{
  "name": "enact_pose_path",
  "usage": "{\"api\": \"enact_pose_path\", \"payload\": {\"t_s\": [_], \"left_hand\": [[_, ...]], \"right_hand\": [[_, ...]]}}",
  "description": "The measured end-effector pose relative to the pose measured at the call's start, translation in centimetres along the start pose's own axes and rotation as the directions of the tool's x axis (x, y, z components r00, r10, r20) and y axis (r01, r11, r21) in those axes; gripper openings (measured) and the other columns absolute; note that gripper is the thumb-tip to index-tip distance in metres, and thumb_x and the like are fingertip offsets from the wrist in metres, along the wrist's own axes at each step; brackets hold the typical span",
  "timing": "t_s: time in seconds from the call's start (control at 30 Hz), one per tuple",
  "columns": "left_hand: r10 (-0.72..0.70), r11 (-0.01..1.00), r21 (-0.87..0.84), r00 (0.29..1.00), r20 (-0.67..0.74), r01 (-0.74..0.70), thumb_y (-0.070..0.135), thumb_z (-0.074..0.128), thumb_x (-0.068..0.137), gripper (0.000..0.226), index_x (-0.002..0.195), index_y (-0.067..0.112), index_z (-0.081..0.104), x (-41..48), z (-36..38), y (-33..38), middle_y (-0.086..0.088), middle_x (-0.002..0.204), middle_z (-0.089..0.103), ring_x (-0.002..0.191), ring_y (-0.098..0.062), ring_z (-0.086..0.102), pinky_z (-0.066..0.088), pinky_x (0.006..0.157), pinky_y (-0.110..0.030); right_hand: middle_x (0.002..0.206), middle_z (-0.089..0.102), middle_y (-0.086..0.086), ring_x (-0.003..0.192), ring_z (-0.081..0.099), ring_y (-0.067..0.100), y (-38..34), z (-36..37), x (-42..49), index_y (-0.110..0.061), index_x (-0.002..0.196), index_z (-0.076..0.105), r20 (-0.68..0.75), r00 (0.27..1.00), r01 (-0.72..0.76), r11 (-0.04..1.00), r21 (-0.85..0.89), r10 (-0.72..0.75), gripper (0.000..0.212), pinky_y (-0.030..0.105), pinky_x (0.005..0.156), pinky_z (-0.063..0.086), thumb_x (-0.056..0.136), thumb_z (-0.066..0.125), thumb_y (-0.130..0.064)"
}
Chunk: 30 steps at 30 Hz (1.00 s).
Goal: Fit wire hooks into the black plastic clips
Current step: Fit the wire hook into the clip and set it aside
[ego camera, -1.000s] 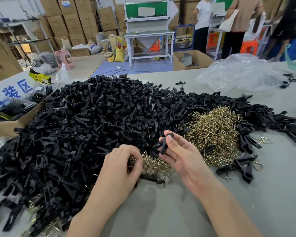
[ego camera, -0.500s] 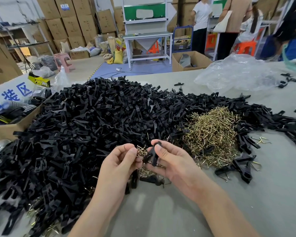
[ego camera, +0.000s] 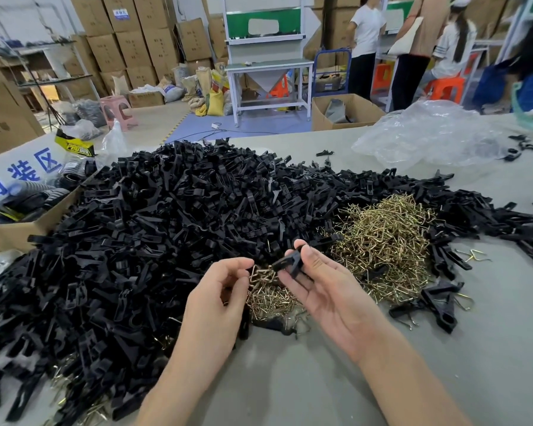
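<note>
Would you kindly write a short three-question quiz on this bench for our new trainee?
1. True or false: the right hand holds a black clip.
2. The large heap of wire hooks lies: A) on the floor; B) on the table, right of the hands; C) on a shelf.
3. Fill the gap: the left hand pinches a brass-coloured ____.
Key: 1 true; 2 B; 3 wire hook.

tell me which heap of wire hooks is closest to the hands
The small heap of wire hooks, lying on the table right under the gap between the left hand and right hand. The large heap sits farther right, beyond the right hand.
</note>
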<state>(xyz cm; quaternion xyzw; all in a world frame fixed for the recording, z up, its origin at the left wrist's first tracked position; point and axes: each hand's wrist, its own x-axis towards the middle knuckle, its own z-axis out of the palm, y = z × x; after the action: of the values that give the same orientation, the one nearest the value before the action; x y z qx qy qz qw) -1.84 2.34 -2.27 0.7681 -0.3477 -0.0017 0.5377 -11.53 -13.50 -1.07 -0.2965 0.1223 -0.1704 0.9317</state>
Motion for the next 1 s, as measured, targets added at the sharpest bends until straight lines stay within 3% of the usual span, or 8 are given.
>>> {"api": "enact_pose_path", "payload": {"t_s": [0.1,0.17,0.43,0.53,0.63,0.77,0.9,1.0], "left_hand": [[0.237,0.872,0.413,0.965,0.114,-0.263,0.017,0.054,0.098,0.025,0.117,0.03,0.063,-0.1,-0.3,-0.5,0.021,0.107,0.057,0.102,-0.003,0.057,0.044,0.088,-0.017],[0.236,0.856,0.443,0.964,0.122,-0.266,0.022,0.049,0.099,0.024,0.119,0.029,0.06,-0.1,-0.4,-0.6,0.021,0.108,0.054,0.098,-0.003,0.057,0.045,0.085,-0.018],[0.002,1.0,0.016,0.999,-0.05,-0.001,0.013,0.06,0.098,0.035,0.109,0.046,0.062,0.0,-0.4,0.4,0.018,0.101,0.068,0.096,-0.003,0.064,0.044,0.078,-0.005],[-0.053,0.991,-0.127,0.996,-0.074,0.043,0.015,0.062,0.097,0.032,0.104,0.046,0.065,-0.1,0.0,1.0,0.017,0.1,0.07,0.096,-0.003,0.067,0.047,0.08,-0.008],[-0.086,0.972,-0.227,0.992,-0.096,0.063,0.014,0.063,0.096,0.03,0.1,0.043,0.068,0.0,0.2,1.2,0.015,0.099,0.072,0.093,-0.002,0.069,0.049,0.078,-0.009],[0.019,0.999,-0.043,0.995,-0.101,-0.023,0.016,0.061,0.097,0.028,0.102,0.044,0.067,0.0,-0.2,0.8,0.022,0.1,0.07,0.097,0.001,0.066,0.045,0.079,-0.005],[0.266,0.927,0.291,0.962,-0.06,-0.238,0.019,0.054,0.099,0.021,0.11,0.033,0.065,0.3,-0.9,0.3,0.024,0.105,0.062,0.101,-0.002,0.063,0.042,0.084,-0.006],[0.252,0.93,0.304,0.961,-0.112,-0.209,0.021,0.052,0.099,0.02,0.111,0.032,0.065,0.3,-1.2,0.3,0.024,0.106,0.061,0.102,0.0,0.062,0.041,0.085,-0.006]], "right_hand": [[0.102,0.072,0.013,0.095,0.072,0.023,-0.1,-0.3,0.2,-0.008,0.099,0.078,-0.015,0.999,0.029,0.998,-0.048,-0.03,0.017,0.038,0.086,0.061,0.084,0.071,-0.014],[0.101,0.072,0.009,0.092,0.071,0.02,-0.1,-0.5,0.3,-0.014,0.097,0.079,-0.007,0.999,0.053,0.993,-0.104,-0.054,0.015,0.04,0.09,0.06,0.084,0.072,-0.017],[0.113,0.074,0.007,0.107,0.069,0.017,1.2,-0.3,0.5,-0.022,0.102,0.079,0.073,0.997,0.026,0.896,-0.444,0.007,0.021,0.035,0.086,0.058,0.082,0.075,-0.027],[0.124,0.07,0.011,0.117,0.065,0.022,1.7,-0.2,0.4,-0.018,0.109,0.076,0.105,0.991,-0.015,0.844,-0.536,0.084,0.033,0.042,0.096,0.056,0.081,0.078,-0.035],[0.119,0.072,0.01,0.115,0.066,0.025,1.9,-0.3,0.3,-0.013,0.116,0.073,0.146,0.98,-0.034,0.83,-0.556,0.137,0.033,0.05,0.105,0.051,0.087,0.074,-0.029],[0.114,0.07,0.019,0.108,0.066,0.026,1.6,-0.2,0.2,-0.014,0.11,0.075,0.1,0.993,-0.001,0.854,-0.52,0.062,0.027,0.045,0.101,0.054,0.085,0.073,-0.026],[0.1,0.069,0.01,0.09,0.069,0.023,0.9,-0.5,0.4,-0.011,0.108,0.074,0.116,0.99,-0.032,0.925,-0.378,0.082,0.023,0.042,0.093,0.058,0.087,0.071,-0.019],[0.115,0.07,0.013,0.109,0.068,0.028,0.8,-0.8,0.4,-0.012,0.111,0.074,0.106,0.994,0.025,0.887,-0.462,0.027,0.026,0.042,0.101,0.054,0.088,0.071,-0.023]]}}
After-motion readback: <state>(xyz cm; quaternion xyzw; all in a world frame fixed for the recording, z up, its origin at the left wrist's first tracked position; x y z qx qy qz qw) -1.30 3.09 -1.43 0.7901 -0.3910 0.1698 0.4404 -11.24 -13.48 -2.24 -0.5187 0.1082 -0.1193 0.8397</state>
